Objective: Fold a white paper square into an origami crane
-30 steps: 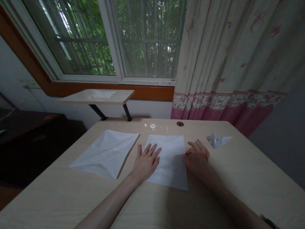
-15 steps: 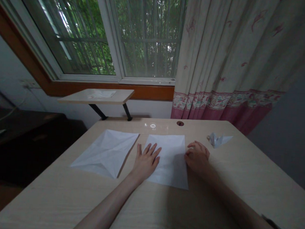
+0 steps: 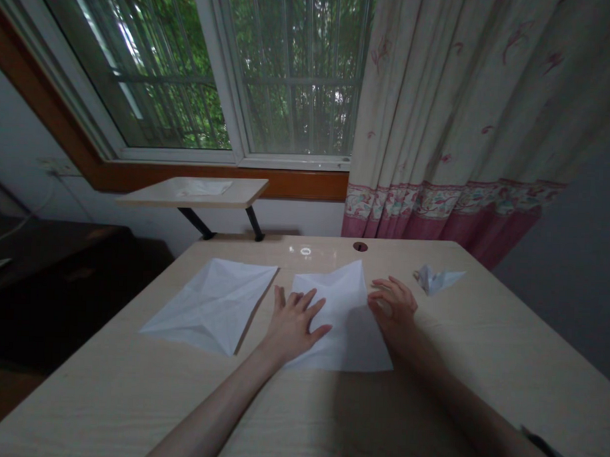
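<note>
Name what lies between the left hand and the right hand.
A white paper sheet lies there in the head view, partly under the left hand, its right edge at the right hand.

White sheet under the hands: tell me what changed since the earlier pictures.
The white paper sheet has turned counterclockwise, one corner now pointing away, with the left hand and right hand both on it. The creased paper sheet and small folded paper piece stayed put.

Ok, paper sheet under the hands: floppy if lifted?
Probably floppy: the paper sheet looks thin, and the creased sheet beside it shows this paper folds easily. Likely light too, and the left hand could slide it on the smooth table.
</note>
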`<state>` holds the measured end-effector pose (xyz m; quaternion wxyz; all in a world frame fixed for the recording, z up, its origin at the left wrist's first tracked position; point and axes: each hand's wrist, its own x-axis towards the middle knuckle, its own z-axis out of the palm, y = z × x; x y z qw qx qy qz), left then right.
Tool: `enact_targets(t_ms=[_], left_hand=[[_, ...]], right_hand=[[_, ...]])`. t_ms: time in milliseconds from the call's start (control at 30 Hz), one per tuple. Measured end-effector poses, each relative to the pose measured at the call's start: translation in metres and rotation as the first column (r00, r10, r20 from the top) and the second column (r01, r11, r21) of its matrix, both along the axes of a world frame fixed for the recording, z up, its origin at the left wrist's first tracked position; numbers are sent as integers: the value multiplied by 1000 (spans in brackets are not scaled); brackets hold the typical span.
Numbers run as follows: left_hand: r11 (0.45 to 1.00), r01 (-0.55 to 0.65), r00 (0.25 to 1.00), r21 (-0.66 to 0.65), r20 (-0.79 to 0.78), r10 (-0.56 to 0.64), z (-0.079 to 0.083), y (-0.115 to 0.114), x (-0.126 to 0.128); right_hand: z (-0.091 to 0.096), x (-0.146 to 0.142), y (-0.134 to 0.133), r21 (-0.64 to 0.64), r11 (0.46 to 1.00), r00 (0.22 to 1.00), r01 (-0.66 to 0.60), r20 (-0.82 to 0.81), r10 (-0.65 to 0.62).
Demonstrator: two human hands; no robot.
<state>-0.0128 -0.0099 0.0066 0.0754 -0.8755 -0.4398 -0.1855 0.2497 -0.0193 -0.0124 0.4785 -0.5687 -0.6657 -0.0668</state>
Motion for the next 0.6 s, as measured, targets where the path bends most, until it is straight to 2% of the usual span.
enact_targets(t_ms=[133, 267, 433, 600], left_hand=[[999, 36, 999, -10, -19, -36, 4, -2, 0], [997, 50, 998, -56, -42, -52, 2, -2, 0], [990, 85, 994, -115, -53, -92, -4, 0, 1], [984, 110, 992, -138, -40, -116, -10, 4, 0]], right_hand=[[-9, 13, 8, 6, 990, 988, -141, 62, 140], [-13, 15, 10, 18, 978, 972, -209, 109, 206], [-9, 6, 4, -34, 990, 987, -135, 88, 137], [-1, 4, 3, -108, 994, 980, 19, 200, 3]])
